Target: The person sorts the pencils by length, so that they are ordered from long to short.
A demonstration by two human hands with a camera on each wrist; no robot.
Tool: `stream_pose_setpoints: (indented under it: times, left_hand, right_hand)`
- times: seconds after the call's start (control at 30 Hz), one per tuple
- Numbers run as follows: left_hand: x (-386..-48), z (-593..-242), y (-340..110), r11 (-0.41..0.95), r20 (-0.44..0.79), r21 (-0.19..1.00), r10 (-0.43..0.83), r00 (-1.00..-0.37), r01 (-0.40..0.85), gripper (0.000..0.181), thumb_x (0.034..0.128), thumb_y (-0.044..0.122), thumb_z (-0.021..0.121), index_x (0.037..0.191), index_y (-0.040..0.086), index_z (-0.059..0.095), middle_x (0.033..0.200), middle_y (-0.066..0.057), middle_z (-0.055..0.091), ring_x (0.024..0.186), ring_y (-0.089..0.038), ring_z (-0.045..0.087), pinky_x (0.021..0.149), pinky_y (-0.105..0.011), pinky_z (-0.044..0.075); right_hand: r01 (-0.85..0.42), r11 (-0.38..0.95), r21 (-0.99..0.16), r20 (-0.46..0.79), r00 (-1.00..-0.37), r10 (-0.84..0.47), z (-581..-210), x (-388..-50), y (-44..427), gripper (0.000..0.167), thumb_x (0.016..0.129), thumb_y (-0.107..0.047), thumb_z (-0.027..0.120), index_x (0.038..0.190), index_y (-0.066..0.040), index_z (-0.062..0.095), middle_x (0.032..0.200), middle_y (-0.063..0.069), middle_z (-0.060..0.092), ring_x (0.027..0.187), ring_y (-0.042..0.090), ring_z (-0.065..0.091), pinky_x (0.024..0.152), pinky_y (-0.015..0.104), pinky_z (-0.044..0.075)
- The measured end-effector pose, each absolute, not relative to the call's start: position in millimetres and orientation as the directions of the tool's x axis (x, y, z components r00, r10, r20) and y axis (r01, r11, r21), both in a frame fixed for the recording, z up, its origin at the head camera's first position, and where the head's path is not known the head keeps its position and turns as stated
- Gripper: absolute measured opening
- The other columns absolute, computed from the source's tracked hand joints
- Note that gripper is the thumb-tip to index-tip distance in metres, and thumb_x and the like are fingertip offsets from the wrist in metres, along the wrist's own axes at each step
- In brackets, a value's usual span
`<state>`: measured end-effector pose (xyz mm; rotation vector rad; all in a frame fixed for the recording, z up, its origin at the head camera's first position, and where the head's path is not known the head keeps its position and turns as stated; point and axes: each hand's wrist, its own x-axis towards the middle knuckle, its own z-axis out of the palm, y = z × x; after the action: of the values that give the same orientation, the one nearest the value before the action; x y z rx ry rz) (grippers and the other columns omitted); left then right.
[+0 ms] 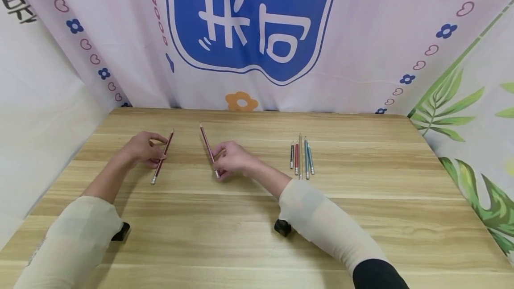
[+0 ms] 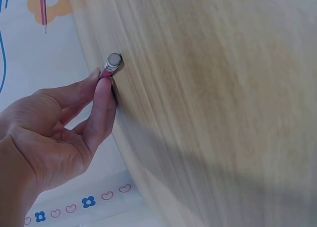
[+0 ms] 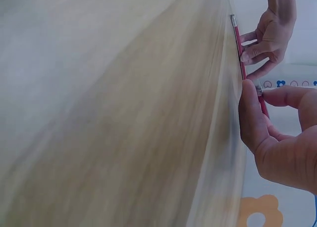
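1. Head: left hand (image 1: 145, 148) pinches one maroon pencil (image 1: 161, 161); right hand (image 1: 234, 158) pinches a second maroon pencil (image 1: 208, 148); five loose pencils (image 1: 300, 157) grouped on table (image 1: 221, 235), farther right. Seven total.
2. Left wrist: one hand gripping one pencil, eraser end showing.
3. Right wrist: two hands, one pencil each.

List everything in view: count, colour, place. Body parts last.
Left pencil: one, maroon, in left grip
Right pencil: one, maroon, in right grip
Dark pencil: one, near-black, far left of right-hand row
Red pencil: one, red, second in row
Gold pencil: one, gold, mid-row
Blue pencils: two, blue, row's right end
Table: one, light wood, under pencils
Back cloth: one, pale with blue badge, behind table
Black blocks: two, black, at sleeves
Sleeves: two, cream, forearms
Grips: two, bare, above table
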<state>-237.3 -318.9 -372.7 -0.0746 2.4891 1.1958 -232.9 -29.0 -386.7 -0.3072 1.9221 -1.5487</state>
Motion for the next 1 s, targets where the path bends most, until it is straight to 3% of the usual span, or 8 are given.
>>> stream_pose_setpoints:
  times: [0.43, 1.0]
  left_hand:
    - [-237.7, -370.1, -316.0, 0.665, -0.366, 0.713, 0.086, -0.926, -0.22, 0.061, 0.0923, -0.012, 0.067, 0.146, -0.018, 0.039, 0.1, -0.025, 0.059, 0.071, -0.017, 0.068, 0.064, -0.035, 0.067]
    - [-239.3, -371.3, -318.6, 0.656, -0.365, 0.721, 0.09, -0.927, -0.221, 0.062, 0.0913, -0.012, 0.069, 0.146, -0.018, 0.039, 0.094, -0.022, 0.065, 0.069, -0.017, 0.068, 0.063, -0.034, 0.067]
  right_hand:
    - [0.241, 0.27, -0.932, -0.354, -0.76, -0.545, -391.1, -228.6, -46.0, 0.033, 0.09, 0.015, 0.064, 0.122, 0.006, 0.056, 0.079, 0.014, 0.062, 0.064, 0.023, 0.064, 0.064, 0.033, 0.067]
    - [0.223, 0.273, -0.936, -0.343, -0.759, -0.554, -393.8, -229.5, -66.4, 0.029, 0.092, 0.013, 0.064, 0.119, 0.006, 0.058, 0.077, 0.015, 0.064, 0.063, 0.023, 0.065, 0.062, 0.033, 0.067]
